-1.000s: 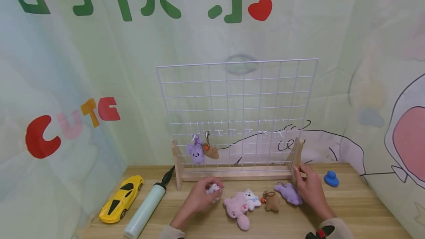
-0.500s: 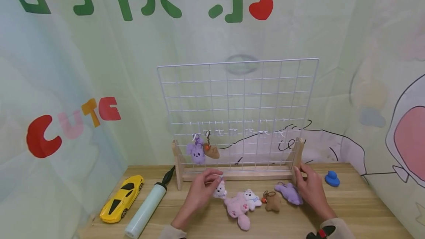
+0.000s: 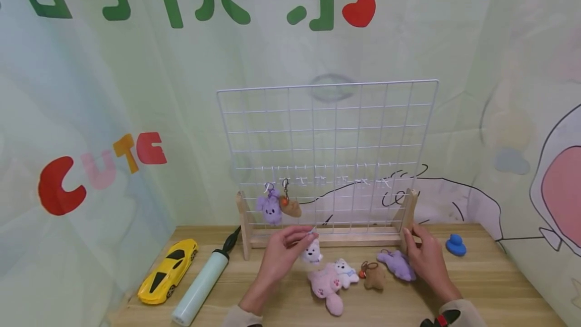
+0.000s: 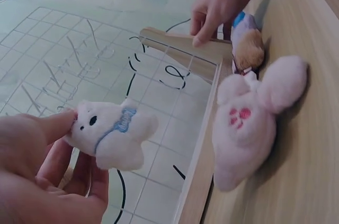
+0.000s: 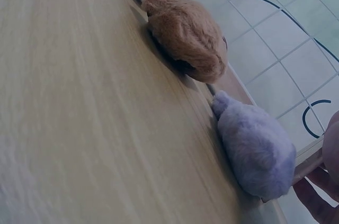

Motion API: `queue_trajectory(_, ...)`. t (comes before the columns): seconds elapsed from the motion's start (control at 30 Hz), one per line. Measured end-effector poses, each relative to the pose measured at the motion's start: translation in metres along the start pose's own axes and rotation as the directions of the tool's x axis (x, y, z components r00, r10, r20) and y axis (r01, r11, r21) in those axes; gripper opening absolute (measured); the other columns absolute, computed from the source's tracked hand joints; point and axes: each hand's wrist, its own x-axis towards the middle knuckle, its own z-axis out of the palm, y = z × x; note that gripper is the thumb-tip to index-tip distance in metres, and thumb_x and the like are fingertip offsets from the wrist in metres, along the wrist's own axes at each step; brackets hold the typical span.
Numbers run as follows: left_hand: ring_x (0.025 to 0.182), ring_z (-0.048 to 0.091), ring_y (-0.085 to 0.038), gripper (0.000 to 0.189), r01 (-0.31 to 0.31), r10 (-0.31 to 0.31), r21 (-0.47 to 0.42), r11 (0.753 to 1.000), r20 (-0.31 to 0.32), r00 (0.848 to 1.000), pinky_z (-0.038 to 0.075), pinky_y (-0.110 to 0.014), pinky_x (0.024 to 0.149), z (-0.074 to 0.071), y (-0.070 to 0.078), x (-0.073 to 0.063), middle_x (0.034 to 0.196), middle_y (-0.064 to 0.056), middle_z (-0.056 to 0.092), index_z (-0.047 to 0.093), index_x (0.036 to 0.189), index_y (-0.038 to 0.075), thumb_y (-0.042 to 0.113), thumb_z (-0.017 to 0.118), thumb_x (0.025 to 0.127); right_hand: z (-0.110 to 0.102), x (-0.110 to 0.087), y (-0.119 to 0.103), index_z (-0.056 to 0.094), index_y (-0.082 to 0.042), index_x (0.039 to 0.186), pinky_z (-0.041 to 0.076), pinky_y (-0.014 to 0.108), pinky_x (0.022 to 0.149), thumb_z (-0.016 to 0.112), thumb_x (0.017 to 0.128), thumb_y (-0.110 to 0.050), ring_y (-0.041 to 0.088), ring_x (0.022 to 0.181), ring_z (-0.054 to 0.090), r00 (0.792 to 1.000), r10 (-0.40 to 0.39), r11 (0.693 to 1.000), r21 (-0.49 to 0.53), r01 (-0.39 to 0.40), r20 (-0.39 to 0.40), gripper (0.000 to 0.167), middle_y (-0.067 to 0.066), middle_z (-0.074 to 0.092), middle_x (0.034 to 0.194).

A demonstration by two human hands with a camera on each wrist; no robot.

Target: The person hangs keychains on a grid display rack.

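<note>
My left hand (image 3: pixel 280 255) pinches a small white plush bear keychain (image 3: pixel 312 253) near its top, and the bear hangs in front of the wire grid rack (image 3: pixel 336 150). A blue scarf marks the bear (image 4: pixel 124 123) in the left wrist view. My right hand (image 3: pixel 425 259) grips the wooden foot (image 3: pixel 409 211) at the rack's right end. Below it lies a purple plush (image 3: pixel 397 265). A pink plush (image 3: pixel 324 284), another white bear (image 3: pixel 346 272) and a brown plush (image 3: pixel 374 277) lie on the table between my hands.
A purple plush rabbit (image 3: pixel 271 209) and a brown plush (image 3: pixel 290 207) hang from hooks at the grid's left. Several white hooks continue rightward. A yellow toy car (image 3: pixel 168 271) and a pale green pump (image 3: pixel 201 286) lie left; a blue toy duck (image 3: pixel 456 245) sits right.
My left hand has moved right and slightly up with the white bear, which now dangles from the fingertips instead of lying within the hand. My right hand stays on the rack's foot.
</note>
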Motion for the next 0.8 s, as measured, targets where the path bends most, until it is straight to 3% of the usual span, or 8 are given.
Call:
queue_trajectory(0.13,0.112,0.076,-0.016,0.032,0.018,-0.019,-0.053,0.998,-0.020,1.000,0.058,-0.021,0.096,0.004,0.006,0.002,0.120,-0.006,0.083,0.075,0.128,0.010,0.029,0.077,0.102,0.001,0.000,0.001,0.065,-0.005,0.092,0.066,0.055,0.076,0.066,0.107,-0.007,0.034,0.099,0.074,1.000,0.003,1.000,0.009,-0.003,0.011,0.015,0.015,0.074,0.096)
queue_trajectory(0.37,0.114,0.077,-0.016,0.034,-0.009,-0.005,-0.155,0.988,-0.090,0.996,0.060,-0.021,0.093,0.009,0.018,0.009,0.122,-0.008,0.082,0.072,0.130,0.004,0.026,0.074,0.105,0.003,0.000,0.005,0.065,-0.006,0.090,0.067,0.051,0.073,0.068,0.105,-0.005,0.027,0.095,0.072,1.000,0.000,1.000,0.001,0.000,-0.016,0.015,0.015,0.075,0.095)
queue_trajectory(0.47,0.111,0.078,-0.015,0.032,-0.029,0.005,-0.173,0.985,-0.138,0.990,0.059,-0.021,0.091,0.010,0.022,0.013,0.119,-0.008,0.083,0.073,0.126,0.004,0.028,0.074,0.104,0.002,0.000,0.006,0.067,-0.005,0.091,0.067,0.051,0.072,0.069,0.105,-0.004,0.032,0.097,0.074,1.000,-0.005,1.000,0.006,0.005,-0.019,0.014,0.016,0.076,0.096)
queue_trajectory(0.67,0.105,0.078,-0.014,0.026,-0.078,0.020,-0.238,0.968,-0.238,0.971,0.062,-0.023,0.090,0.013,0.030,0.022,0.117,-0.010,0.083,0.071,0.121,0.003,0.025,0.072,0.106,0.000,0.001,0.004,0.067,-0.002,0.095,0.066,0.055,0.072,0.067,0.106,-0.006,0.043,0.102,0.076,1.000,-0.008,1.000,0.029,0.008,0.004,0.012,0.021,0.076,0.101)
queue_trajectory(0.8,0.101,0.077,-0.013,0.030,-0.117,0.040,-0.222,0.968,-0.322,0.946,0.062,-0.023,0.085,0.016,0.040,0.028,0.115,-0.009,0.083,0.072,0.121,0.006,0.031,0.074,0.105,0.001,0.000,0.002,0.067,-0.002,0.094,0.066,0.052,0.070,0.067,0.105,-0.003,0.041,0.101,0.076,1.000,-0.017,0.999,0.029,0.018,-0.003,0.011,0.020,0.076,0.099)
